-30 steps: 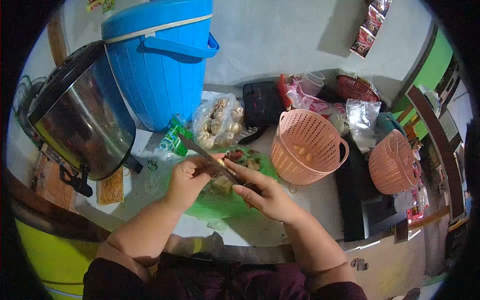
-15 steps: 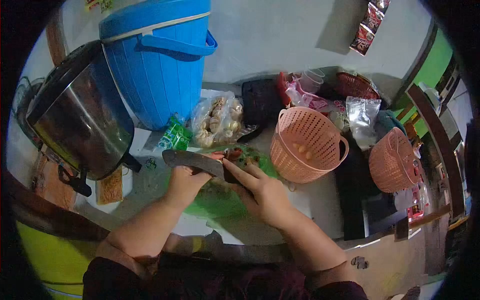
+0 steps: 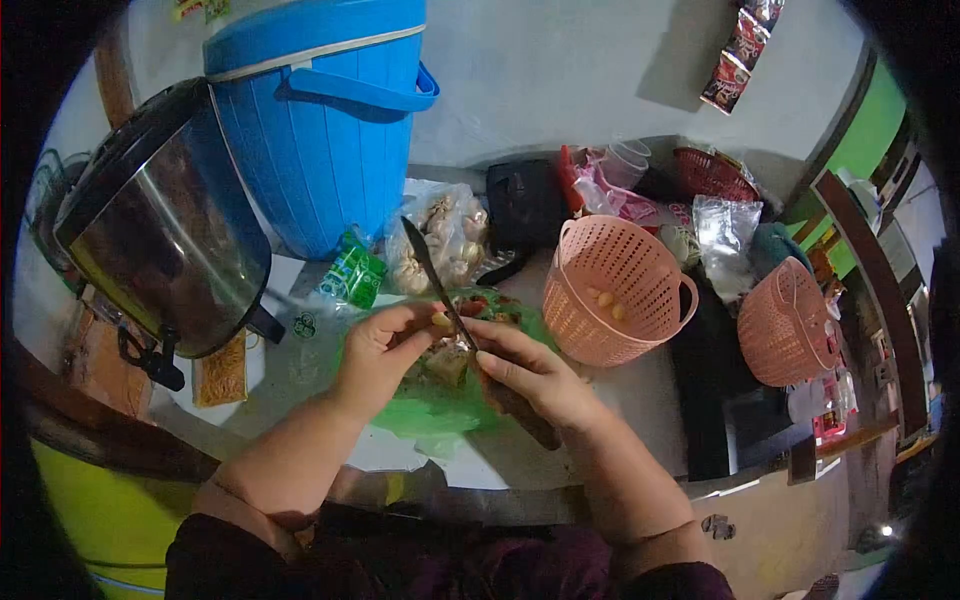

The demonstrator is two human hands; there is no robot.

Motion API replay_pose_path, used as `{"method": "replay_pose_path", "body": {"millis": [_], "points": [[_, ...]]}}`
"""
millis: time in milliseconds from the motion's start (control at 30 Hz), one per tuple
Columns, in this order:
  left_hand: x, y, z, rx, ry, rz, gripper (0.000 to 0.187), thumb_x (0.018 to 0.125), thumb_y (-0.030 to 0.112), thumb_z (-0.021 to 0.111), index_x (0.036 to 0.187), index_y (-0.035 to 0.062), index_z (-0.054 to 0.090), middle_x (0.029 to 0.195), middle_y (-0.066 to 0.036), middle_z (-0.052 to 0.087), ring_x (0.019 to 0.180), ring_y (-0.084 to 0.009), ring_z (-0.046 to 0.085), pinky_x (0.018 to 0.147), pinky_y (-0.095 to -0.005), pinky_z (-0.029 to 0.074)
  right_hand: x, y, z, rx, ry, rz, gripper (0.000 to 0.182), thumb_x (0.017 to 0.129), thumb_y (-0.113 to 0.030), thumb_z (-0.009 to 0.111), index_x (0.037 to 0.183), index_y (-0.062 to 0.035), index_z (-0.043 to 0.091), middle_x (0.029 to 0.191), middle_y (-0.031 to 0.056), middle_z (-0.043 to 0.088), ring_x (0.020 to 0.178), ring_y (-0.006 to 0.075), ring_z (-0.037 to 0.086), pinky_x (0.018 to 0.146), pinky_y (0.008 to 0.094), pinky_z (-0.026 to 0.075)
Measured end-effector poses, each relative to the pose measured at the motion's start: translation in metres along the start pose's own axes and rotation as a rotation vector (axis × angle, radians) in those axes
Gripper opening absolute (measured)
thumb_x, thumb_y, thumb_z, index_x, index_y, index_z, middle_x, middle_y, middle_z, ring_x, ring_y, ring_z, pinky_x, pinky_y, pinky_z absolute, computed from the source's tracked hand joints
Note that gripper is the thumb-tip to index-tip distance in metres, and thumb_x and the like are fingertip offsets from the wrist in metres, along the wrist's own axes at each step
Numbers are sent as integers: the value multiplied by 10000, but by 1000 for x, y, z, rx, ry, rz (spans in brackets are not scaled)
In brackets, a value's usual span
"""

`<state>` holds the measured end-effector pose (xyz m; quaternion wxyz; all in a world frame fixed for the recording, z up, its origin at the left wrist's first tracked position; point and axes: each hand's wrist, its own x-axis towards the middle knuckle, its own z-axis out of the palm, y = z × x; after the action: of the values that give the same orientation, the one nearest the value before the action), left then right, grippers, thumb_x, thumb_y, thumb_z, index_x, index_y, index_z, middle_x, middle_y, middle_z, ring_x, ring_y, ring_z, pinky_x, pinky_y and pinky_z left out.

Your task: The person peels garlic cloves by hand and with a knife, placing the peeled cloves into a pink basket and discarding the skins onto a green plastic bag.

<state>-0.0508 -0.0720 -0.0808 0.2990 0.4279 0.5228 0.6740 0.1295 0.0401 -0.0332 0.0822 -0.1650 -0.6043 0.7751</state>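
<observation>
A pale garlic clove (image 3: 441,319) is pinched between the thumb and fingers of my left hand (image 3: 385,355). My right hand (image 3: 525,370) is closed around a knife (image 3: 428,262), its dark blade slanting up and to the left, against or very near the clove. The wooden handle sticks out below my right palm. Beneath both hands lies a green plastic bag (image 3: 405,415) with peelings and reddish bits on it. Several cloves rest in the bottom of the pink basket (image 3: 575,270), to the right of my right hand.
Behind my hands stands a clear bag of garlic bulbs (image 3: 437,240), beside a green packet (image 3: 355,272). A blue lidded bucket (image 3: 315,150) and a dark shiny appliance (image 3: 175,230) fill the left. Another pink basket (image 3: 785,325) stands at the right.
The knife has swung from lying nearly level across my hands to a steep upright slant. My hands have turned, and the clove in my left fingers now shows.
</observation>
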Motion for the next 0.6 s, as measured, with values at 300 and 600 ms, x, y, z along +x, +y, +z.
{"method": "replay_pose_path", "body": {"millis": [300,600], "points": [[0,3,-2,65,-53,-8,328,877,-92,535,1186,-2,601,1145,-63,649,1030,-135,609,935,-279,469,-1,-5,0,-436,-34,-162,490,972,-159,531,1437,-118,381,901,-20,511,717,60,455,616,215,397],[1,0,-2,-13,-78,66,373,862,-139,482,1190,-3,595,1177,-72,636,1055,-145,604,951,-305,474,1,8,-7,-248,-38,-134,490,960,-188,567,1425,-153,415,804,-45,501,671,45,422,581,208,372]]}}
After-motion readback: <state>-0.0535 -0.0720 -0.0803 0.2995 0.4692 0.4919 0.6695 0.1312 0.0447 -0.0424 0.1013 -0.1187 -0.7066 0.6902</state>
